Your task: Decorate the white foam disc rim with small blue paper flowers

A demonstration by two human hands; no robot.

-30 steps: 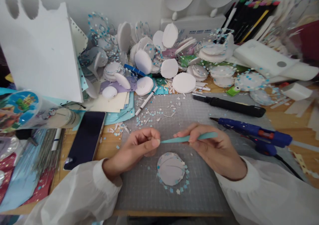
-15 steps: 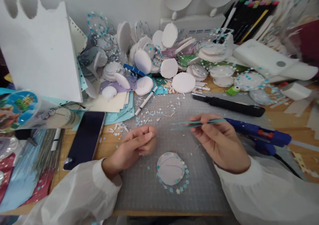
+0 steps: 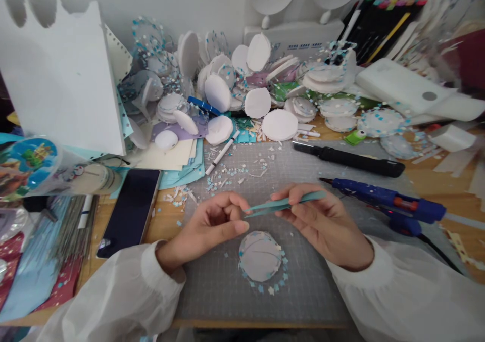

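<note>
My right hand (image 3: pixel 322 221) holds light-blue tweezers (image 3: pixel 288 201) between thumb and fingers, their tips pointing left. Those tips reach the fingertips of my left hand (image 3: pixel 217 221), whose thumb and index finger are bent close around them; anything small between them is too tiny to make out. Below both hands, a round white disc (image 3: pixel 259 257) lies on the grey cutting mat (image 3: pixel 303 301). Small blue and white star-like pieces form a ring along the disc's lower and right edge.
A blue glue gun (image 3: pixel 390 200) and a black pen-like tool (image 3: pixel 352 161) lie at the right. At the left are a phone (image 3: pixel 129 213) and paper sheets (image 3: pixel 182 173). White discs (image 3: pixel 279 125) crowd the back.
The tweezers have moved left and slightly down with my right hand. My left hand has shifted a little right, and its thumb and index finger have parted from their closed pose to meet the tips.
</note>
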